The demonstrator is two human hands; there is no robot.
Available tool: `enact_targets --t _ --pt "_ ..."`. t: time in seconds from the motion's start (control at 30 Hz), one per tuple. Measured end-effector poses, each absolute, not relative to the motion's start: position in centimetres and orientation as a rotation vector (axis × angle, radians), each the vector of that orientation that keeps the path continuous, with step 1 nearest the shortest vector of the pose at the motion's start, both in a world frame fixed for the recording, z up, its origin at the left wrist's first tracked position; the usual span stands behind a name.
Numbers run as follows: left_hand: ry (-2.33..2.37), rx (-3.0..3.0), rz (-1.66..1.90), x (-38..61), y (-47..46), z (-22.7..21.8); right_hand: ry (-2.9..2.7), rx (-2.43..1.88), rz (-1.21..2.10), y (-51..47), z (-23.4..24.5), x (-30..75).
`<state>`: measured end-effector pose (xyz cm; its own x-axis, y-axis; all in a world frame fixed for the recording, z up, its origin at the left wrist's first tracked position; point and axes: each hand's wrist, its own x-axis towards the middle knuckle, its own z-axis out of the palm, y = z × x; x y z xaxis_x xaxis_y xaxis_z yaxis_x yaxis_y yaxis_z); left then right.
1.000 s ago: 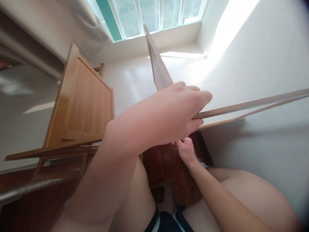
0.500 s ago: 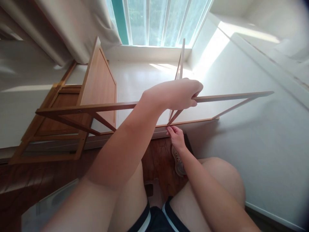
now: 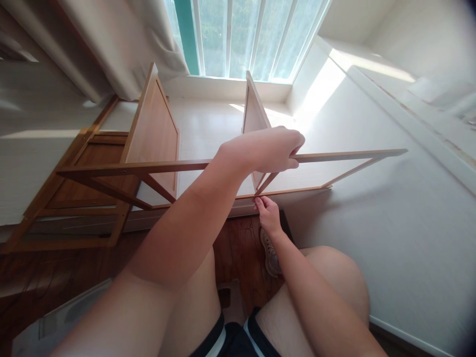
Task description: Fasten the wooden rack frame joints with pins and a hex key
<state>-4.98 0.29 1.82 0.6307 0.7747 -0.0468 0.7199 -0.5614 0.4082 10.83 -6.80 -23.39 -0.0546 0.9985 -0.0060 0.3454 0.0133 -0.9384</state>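
My left hand point(image 3: 266, 148) is closed round the top rail of a wooden shelf frame point(image 3: 345, 156), which runs across the view from left to right. My right hand point(image 3: 267, 210) pinches the frame's lower rail from below, just under the left hand. A wooden divider panel point(image 3: 255, 109) stands upright in the frame behind my left hand. A second, larger wooden panel point(image 3: 154, 131) stands to the left. My bare knees and dark shorts fill the bottom of the view.
A white wall point(image 3: 390, 223) stands close on the right. A window point(image 3: 245, 34) with a pale curtain point(image 3: 122, 44) lies ahead. The floor point(image 3: 245, 248) is dark wood, with my shoe point(image 3: 270, 254) on it. More wooden framing point(image 3: 70, 213) sits at the left.
The view has swung and pulled back from the frame. The divider panel now shows its face rather than its edge. Both hands keep their hold on the rails.
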Motion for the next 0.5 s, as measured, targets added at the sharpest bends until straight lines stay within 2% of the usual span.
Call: enact_targets --t 0.5 --pt "1.140 2.466 0.229 -5.03 0.48 1.63 -1.569 -1.453 1.038 -6.78 -23.41 11.46"
